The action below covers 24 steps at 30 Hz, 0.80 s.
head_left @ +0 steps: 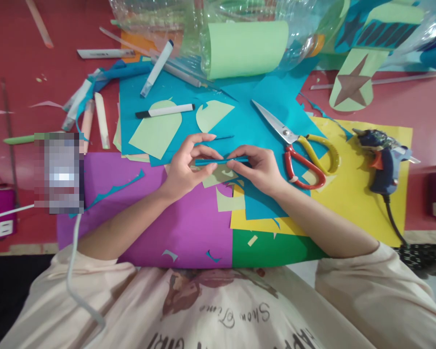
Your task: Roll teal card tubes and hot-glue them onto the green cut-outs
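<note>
A narrow strip of blue paper (202, 162), folded or rolled lengthwise, lies level between my two hands. My left hand (191, 162) pinches its middle between thumb and fingers, with the index finger stretched out above. On the strip's right part my right hand (257, 167) closes with thumb and fingertips, close beside the left. Beneath the hands are blue paper sheets (265, 203) and pale green paper scraps (229, 199). To the right of my right hand rest scissors (288, 138) with one red and one yellow handle, blades apart.
A glue gun (385, 165) lies on yellow paper (352, 208) at the right. Plastic bottles (301, 43), one wrapped in green paper (247, 48), stand along the back. Markers (165, 111) lie behind my hands. A blurred device (60, 174) with a white cable (74, 276) is at left.
</note>
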{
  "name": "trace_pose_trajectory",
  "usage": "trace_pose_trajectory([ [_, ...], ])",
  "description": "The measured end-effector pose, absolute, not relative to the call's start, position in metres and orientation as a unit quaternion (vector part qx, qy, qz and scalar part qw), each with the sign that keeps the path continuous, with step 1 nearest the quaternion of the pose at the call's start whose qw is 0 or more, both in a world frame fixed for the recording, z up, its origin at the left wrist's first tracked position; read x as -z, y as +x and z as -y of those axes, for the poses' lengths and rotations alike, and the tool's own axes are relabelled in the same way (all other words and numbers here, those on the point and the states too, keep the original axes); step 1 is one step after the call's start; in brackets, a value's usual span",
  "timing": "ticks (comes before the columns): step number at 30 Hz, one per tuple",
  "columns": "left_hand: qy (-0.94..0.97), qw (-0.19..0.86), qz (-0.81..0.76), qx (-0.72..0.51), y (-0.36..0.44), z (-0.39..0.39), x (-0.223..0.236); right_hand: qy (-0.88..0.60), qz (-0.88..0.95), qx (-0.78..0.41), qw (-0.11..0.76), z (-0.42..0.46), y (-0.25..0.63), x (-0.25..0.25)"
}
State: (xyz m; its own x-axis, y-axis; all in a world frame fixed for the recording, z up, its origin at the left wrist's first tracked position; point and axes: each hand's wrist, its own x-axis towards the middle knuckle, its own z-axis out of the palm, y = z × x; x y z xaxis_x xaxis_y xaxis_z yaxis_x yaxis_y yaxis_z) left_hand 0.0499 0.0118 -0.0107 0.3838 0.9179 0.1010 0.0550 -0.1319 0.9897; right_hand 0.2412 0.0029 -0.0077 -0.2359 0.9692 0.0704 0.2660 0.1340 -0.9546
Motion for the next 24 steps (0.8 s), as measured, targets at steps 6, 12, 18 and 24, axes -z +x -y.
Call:
trace_pose_trajectory([
  [6, 0.630, 0.544, -0.392, -0.392, 0.0488, -0.0110, 0.0094, -0.482, 0.648, -0.441, 0.390, -0.0022, 0.2413, 0.0081],
  [12, 0.630, 0.528, -0.400, -0.406, 0.0494, -0.0110, 0.0135, -0.482, 0.658, -0.414, 0.404, -0.0012, 0.2409, 0.0102],
  [18, 0.638, 0.518, -0.371, -0.432, 0.0499, -0.0134, 0.0136, -0.489, 0.633, -0.418, 0.431, -0.0013, 0.2416, 0.0123],
  [24, 0.627, 0.527, -0.416, -0.395, 0.0504, -0.0136, 0.0061, -0.486, 0.630, -0.433, 0.424, -0.0006, 0.2427, 0.0095],
])
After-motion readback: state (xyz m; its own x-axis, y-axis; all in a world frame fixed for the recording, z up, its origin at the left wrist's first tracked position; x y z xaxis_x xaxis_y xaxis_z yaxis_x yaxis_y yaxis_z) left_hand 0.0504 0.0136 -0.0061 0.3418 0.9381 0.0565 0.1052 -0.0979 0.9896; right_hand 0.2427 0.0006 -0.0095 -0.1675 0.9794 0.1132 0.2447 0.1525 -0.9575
